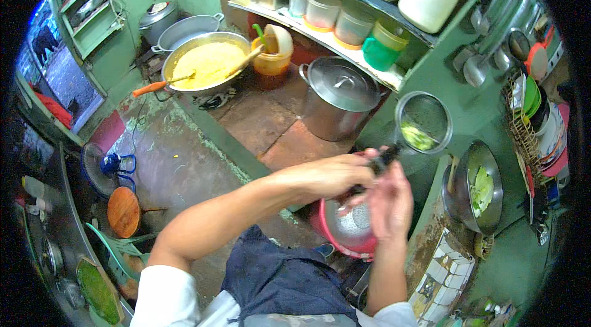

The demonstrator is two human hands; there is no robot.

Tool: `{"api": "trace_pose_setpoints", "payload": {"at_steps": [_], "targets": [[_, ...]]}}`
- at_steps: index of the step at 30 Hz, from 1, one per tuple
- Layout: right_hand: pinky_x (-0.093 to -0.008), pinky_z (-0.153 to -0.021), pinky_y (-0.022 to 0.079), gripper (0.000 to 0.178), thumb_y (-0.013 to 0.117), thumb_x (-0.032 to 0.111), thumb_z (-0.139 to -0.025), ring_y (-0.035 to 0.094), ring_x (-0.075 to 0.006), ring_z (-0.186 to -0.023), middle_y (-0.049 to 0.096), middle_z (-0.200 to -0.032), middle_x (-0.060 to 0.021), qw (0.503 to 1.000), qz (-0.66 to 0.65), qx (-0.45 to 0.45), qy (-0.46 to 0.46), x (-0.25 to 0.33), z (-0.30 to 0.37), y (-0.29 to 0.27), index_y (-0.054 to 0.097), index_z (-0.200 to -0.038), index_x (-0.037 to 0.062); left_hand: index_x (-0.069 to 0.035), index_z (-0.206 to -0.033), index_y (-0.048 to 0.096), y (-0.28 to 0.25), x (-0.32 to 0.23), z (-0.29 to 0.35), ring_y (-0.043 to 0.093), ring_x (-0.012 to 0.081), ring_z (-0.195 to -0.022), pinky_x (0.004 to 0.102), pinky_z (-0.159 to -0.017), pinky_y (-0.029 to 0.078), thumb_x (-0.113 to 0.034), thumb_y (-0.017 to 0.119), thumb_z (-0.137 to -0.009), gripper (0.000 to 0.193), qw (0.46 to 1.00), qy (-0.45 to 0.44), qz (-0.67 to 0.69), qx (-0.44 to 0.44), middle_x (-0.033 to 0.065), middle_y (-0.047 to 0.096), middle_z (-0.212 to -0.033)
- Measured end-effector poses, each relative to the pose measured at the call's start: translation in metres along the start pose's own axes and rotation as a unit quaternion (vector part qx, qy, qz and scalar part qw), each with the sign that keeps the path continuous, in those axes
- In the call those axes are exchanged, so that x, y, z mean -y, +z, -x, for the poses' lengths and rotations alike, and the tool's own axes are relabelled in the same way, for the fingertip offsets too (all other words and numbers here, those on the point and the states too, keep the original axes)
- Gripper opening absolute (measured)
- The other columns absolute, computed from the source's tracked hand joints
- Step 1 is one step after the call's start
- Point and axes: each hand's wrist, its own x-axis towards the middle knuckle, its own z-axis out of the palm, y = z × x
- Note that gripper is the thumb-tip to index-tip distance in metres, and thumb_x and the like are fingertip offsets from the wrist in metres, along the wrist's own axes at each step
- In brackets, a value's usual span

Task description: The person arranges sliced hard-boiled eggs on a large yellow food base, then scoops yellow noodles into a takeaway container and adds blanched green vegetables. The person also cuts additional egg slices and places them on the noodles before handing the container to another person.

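My left hand (346,174) is closed around the black handle (385,159) of a round wire strainer (444,119), held out to the right above the floor. Pale green vegetable pieces (417,136) lie in its mesh. Just below the handle is my right hand (391,204), blurred, its fingers apart and seemingly not gripping anything. Whether it touches the handle, I cannot tell. Under my hands stands a pink-red basin (367,252) with a perforated metal colander (348,221) in it. A wok (497,204) with pale green leaves (482,191) sits to the right.
Ahead stands a large lidded pot (341,102) beneath shelves (394,77) of containers. Farther left, a wide pan (215,84) holds yellow food with two utensils. A fan (95,164) and wooden stool (124,212) stand at left. Ladles (477,68) hang on the right wall.
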Motion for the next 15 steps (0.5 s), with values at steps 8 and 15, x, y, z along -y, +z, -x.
{"api": "trace_pose_setpoints", "payload": {"at_steps": [8,15], "targets": [[-0.0380,-0.094,0.048,0.045,0.053,0.021,-0.094,0.059,-0.0245,-0.108,0.054,-0.128,-0.0169,0.963,0.001,0.182,0.197,-0.156,-0.018,0.183,0.040,-0.132,0.0031,-0.006,-0.114,0.047,-0.044,0.004,0.228,0.055,0.0151,-0.053,0.0292,-0.047,0.050,-0.027,0.049,-0.096,0.027,0.960,0.004,0.084,-0.267,0.0030,0.053,-0.067],[-0.0335,-0.075,0.056,0.053,0.055,0.027,-0.092,0.063,-0.0209,-0.096,0.052,-0.130,-0.0170,0.916,-0.011,0.315,0.249,-0.261,-0.062,0.278,0.035,-0.134,0.0020,-0.007,-0.103,0.048,-0.115,0.018,0.323,0.056,0.0161,-0.052,0.0280,-0.046,0.049,-0.027,0.050,-0.095,0.022,0.899,0.097,0.147,-0.402,0.0034,0.054,-0.069]]}}
